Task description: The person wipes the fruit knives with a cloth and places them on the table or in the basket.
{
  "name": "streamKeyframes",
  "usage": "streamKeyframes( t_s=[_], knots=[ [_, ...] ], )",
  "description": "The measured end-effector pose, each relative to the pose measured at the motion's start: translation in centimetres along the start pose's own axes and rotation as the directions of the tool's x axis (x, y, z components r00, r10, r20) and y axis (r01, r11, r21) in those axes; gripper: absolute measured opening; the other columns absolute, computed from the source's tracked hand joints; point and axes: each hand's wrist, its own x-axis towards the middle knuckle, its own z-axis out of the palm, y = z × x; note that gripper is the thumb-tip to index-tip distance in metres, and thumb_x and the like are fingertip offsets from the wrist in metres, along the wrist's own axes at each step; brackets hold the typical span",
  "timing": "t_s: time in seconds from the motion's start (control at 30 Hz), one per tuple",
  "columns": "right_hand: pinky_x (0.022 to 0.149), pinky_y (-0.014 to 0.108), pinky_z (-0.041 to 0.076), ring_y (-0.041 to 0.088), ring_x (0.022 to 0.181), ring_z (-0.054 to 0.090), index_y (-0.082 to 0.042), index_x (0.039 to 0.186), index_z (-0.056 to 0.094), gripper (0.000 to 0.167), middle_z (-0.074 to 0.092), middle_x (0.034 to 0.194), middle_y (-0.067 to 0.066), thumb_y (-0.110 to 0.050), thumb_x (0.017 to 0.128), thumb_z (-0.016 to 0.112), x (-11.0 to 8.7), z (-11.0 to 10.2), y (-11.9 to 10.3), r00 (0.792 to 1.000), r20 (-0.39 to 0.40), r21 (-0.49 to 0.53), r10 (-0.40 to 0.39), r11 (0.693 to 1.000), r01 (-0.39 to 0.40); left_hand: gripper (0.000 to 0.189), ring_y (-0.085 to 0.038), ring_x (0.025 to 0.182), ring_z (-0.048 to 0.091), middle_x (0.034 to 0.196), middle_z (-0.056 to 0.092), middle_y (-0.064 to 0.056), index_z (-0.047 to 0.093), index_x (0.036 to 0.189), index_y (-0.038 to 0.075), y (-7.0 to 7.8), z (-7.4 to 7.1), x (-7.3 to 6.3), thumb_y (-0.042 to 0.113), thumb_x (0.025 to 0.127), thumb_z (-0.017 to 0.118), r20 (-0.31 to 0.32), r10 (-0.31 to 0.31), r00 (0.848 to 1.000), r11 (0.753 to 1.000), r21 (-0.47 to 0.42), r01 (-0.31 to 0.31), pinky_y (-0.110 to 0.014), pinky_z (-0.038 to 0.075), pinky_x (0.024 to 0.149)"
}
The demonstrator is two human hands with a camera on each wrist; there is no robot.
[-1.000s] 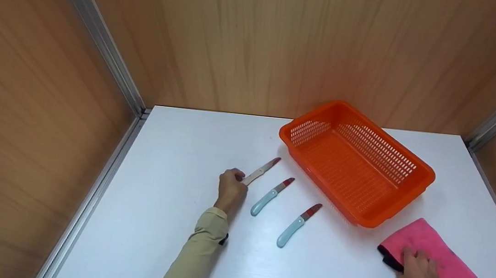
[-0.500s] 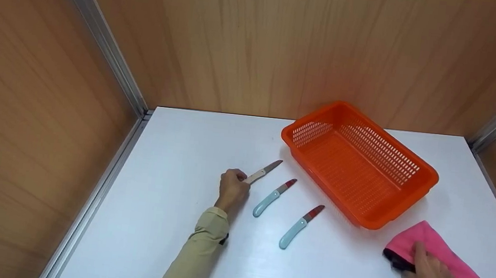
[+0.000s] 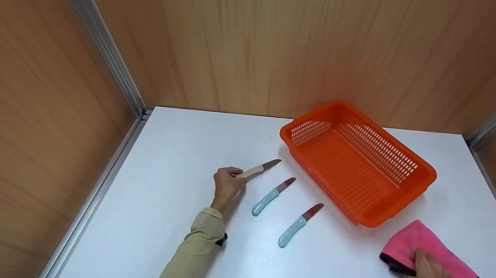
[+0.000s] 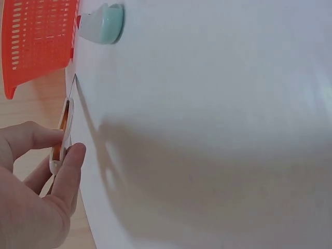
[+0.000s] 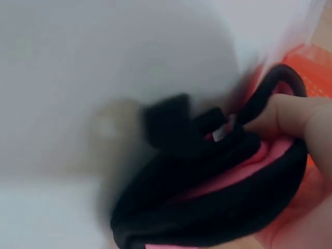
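From the head view, the left hand (image 3: 226, 186) pinches the pale handle of a knife (image 3: 257, 169) left of the orange basket (image 3: 420, 166), and lifting goes best with the blade pointing away. The left wrist view shows thumb and fingers (image 4: 70, 166) closing on the handle's end, so a fuller hold further along would steady it. In the right wrist view the right hand (image 5: 306, 135) bunches the pink cloth (image 5: 218, 207), which should be gathered whole.

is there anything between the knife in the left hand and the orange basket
Nothing visible. The left hand pinches the wooden-handled knife by its handle, blade pointing toward the orange basket. Bare white table lies between them; the two blue-handled knives lie nearer the person, off that line.
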Motion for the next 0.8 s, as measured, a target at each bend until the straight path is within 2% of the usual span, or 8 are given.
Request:
streamKeyframes(
  t_s=[0.1, 0.2, 0.33, 0.47, 0.57, 0.8],
  knots=[
    [0.066, 0.051, 0.052, 0.032, 0.071, 0.053, 0.01, 0.101, 0.051, 0.035, 0.053, 0.078, 0.018, 0.007, 0.073, 0.071, 0.2, 0.2, -0.2, 0.999, 0.023, -0.049, -0.038, 0.998, 0.039, 0.023, -0.024, 0.084, 0.063, 0.094, 0.068, -0.013, 0.072, 0.095, 0.0, 0.1, -0.2, 0.0, -0.002, 0.073, 0.067, 0.002, 0.012, 1.0, 1.0, -0.011, -0.012, -0.034, 0.055, 0.077],
    [0.069, 0.054, 0.051, 0.035, 0.074, 0.053, 0.013, 0.104, 0.052, 0.039, 0.052, 0.082, 0.023, 0.009, 0.071, 0.071, 0.4, 0.2, -0.3, 0.998, 0.052, -0.07, -0.045, 0.996, 0.048, 0.023, -0.023, 0.084, 0.062, 0.094, 0.067, -0.012, 0.073, 0.095, 0.001, 0.3, -0.3, -0.1, 0.0, 0.073, 0.066, 0.016, -0.004, 1.0, 1.0, -0.02, 0.004, -0.032, 0.055, 0.075],
    [0.071, 0.056, 0.052, 0.035, 0.075, 0.053, 0.014, 0.106, 0.053, 0.038, 0.052, 0.087, 0.026, 0.008, 0.073, 0.07, 0.5, 0.2, -0.4, 0.998, 0.062, -0.058, -0.022, 0.998, 0.026, 0.023, -0.022, 0.086, 0.061, 0.096, 0.066, -0.01, 0.073, 0.096, 0.003, 0.4, -0.5, -0.2, 0.001, 0.074, 0.066, 0.011, -0.02, 1.0, 0.999, -0.028, 0.02, -0.032, 0.055, 0.077],
    [0.078, 0.059, 0.051, 0.041, 0.082, 0.055, 0.016, 0.112, 0.051, 0.041, 0.051, 0.097, 0.033, 0.002, 0.078, 0.07, 0.6, -0.1, -0.4, 0.998, 0.053, -0.017, 0.025, 1.0, -0.024, 0.024, -0.022, 0.088, 0.06, 0.096, 0.066, -0.01, 0.073, 0.096, 0.004, 0.4, -0.7, -0.5, 0.001, 0.073, 0.067, -0.009, -0.017, 1.0, 0.999, -0.051, 0.017, -0.033, 0.054, 0.078],
    [0.081, 0.06, 0.049, 0.045, 0.087, 0.055, 0.017, 0.114, 0.049, 0.051, 0.051, 0.101, 0.035, -0.003, 0.076, 0.076, 0.2, -0.4, -0.3, 0.998, 0.02, 0.014, 0.063, 0.998, -0.063, 0.024, -0.022, 0.087, 0.06, 0.096, 0.067, -0.01, 0.074, 0.096, 0.004, 0.3, -0.9, -0.8, 0.0, 0.072, 0.069, -0.009, -0.006, 1.0, 0.997, -0.073, 0.005, -0.033, 0.055, 0.078],
    [0.067, 0.052, 0.056, 0.041, 0.075, 0.054, 0.016, 0.113, 0.05, 0.059, 0.053, 0.093, 0.032, -0.008, 0.07, 0.082, -0.6, -1.6, -0.6, 0.989, -0.135, 0.049, 0.057, 0.998, -0.051, 0.022, -0.021, 0.083, 0.061, 0.095, 0.067, -0.009, 0.074, 0.094, 0.004, 0.2, -1.5, -1.3, -0.001, 0.072, 0.073, -0.029, 0.013, 0.999, 0.988, -0.151, -0.018, -0.031, 0.055, 0.074]
  ],
)
